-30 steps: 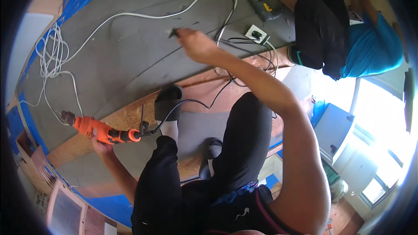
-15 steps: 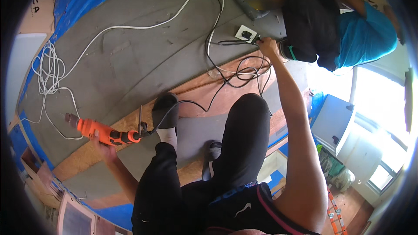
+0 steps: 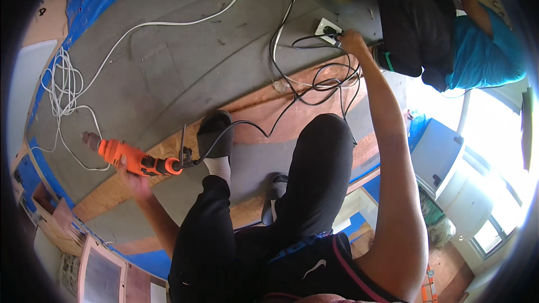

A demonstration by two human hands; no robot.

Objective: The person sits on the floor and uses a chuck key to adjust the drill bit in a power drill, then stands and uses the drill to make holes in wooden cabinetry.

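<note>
An orange corded drill (image 3: 136, 160) lies in my left hand (image 3: 133, 182), its grey chuck pointing to the left and a thin bit at its tip. From the back of its handle a black power cord (image 3: 247, 123) loops across the wood towards the right. My right arm is stretched far forward. At its end my right hand (image 3: 352, 42) is closed on a black plug (image 3: 337, 35) at a white socket box (image 3: 327, 24). The fingers partly hide the plug, and I cannot tell how deep it sits.
A co-worker in a teal shirt (image 3: 483, 53) and dark trousers crouches at the far right. White cable (image 3: 64, 87) lies coiled at the left on the grey surface (image 3: 174, 73). Tangled cords cross a plywood strip (image 3: 255, 101) beside my slippered foot (image 3: 215, 134). White cabinets (image 3: 435, 154) stand at the right.
The whole view has shifted slightly. My right hand stays at the socket box with the plug, and the cord near it has moved a little. My left hand keeps the drill in nearly the same place.
</note>
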